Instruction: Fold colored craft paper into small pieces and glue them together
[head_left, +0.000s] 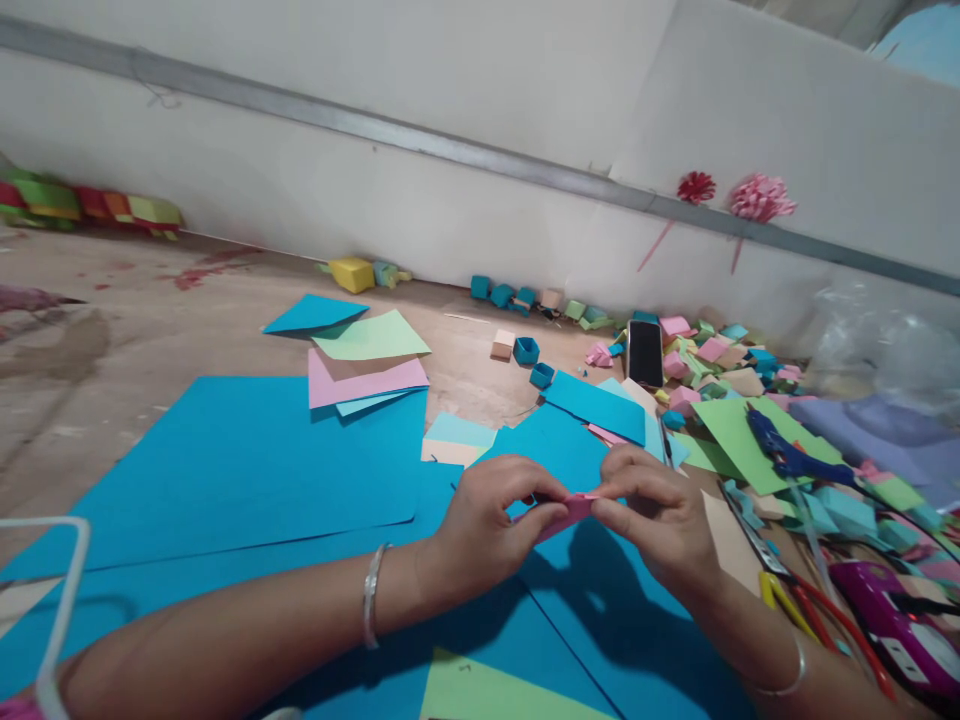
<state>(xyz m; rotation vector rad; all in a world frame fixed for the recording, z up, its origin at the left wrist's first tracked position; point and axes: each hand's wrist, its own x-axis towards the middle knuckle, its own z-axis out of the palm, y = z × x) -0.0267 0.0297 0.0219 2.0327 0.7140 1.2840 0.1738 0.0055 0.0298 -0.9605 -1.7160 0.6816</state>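
Note:
A small folded piece of pink paper [576, 508] is pinched between both hands, above the blue sheets. My left hand [499, 520] grips its left side with thumb and forefinger. On the other end, my right hand [652, 515] closes thumb and fingertips on the paper's edge. Part of the paper is hidden behind the fingers. Beneath the hands lie large blue paper sheets [300, 470], with a light green sheet [495, 690] near the bottom. Just beyond the hands is a folded blue paper strip [596, 405].
Right side: a blue glue gun [795, 450] on green paper, scissors [810, 610], a magenta power strip [892, 620] and a heap of small paper boxes [720, 360]. A phone [645, 353] rests by the heap. Folded sheets [367, 365] lie left; a white bar [67, 600] stands lower left.

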